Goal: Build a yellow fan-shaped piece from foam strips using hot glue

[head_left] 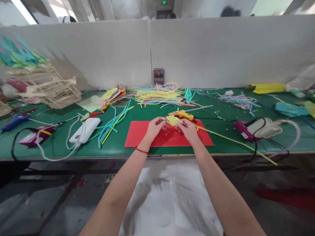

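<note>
Yellow ribbed piece (pixel 173 120) sits above red board (pixel 137 135) on near part of desk (pixel 147 113). Left hand (pixel 156 127) pinches left edge, right hand (pixel 188 129) right edge. Looks light, bendable, likely easily creased; best held gently by outer edges.

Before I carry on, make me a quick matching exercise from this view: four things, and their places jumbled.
Things:
1. white device
2. yellow piece
3. red board
4. bracelet

Places:
A. beneath the left hand and right hand
B. around the left wrist
C. left of the red board, apart from it
D. held in both hands

Pairs: 1-C, 2-D, 3-A, 4-B
</note>
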Demonstrator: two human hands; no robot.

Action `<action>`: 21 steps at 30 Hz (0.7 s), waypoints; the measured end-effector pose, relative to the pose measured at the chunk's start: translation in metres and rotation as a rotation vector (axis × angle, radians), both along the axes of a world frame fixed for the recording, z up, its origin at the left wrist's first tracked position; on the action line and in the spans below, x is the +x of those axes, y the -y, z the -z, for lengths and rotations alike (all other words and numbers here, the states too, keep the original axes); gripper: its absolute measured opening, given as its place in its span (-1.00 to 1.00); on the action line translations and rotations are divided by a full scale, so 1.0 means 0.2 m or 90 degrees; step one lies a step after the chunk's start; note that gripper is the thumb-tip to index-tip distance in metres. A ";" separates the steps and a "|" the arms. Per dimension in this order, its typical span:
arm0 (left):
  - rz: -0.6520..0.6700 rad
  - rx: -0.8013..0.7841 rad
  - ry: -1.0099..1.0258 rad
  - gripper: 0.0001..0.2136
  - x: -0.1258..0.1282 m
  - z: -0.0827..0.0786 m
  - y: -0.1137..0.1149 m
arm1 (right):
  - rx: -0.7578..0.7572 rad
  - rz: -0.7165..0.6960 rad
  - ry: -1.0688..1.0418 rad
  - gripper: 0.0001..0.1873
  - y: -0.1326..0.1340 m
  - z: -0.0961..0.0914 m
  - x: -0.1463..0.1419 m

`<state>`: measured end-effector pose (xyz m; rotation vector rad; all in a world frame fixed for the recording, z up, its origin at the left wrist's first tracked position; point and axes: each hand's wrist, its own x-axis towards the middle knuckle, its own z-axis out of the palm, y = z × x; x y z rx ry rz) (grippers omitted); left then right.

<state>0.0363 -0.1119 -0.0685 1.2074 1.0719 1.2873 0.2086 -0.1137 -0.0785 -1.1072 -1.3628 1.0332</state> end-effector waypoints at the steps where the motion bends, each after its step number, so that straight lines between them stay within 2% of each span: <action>1: 0.001 -0.002 0.003 -0.88 0.00 0.00 0.00 | 0.001 0.000 0.001 -0.56 0.00 0.00 0.00; 14: 0.025 0.012 0.015 -0.83 -0.01 0.02 -0.01 | -0.011 0.012 0.015 -0.51 0.00 0.00 0.00; 21: 0.060 0.002 0.064 -0.75 -0.02 0.00 0.00 | 0.015 -0.033 0.023 -0.53 0.01 -0.01 0.01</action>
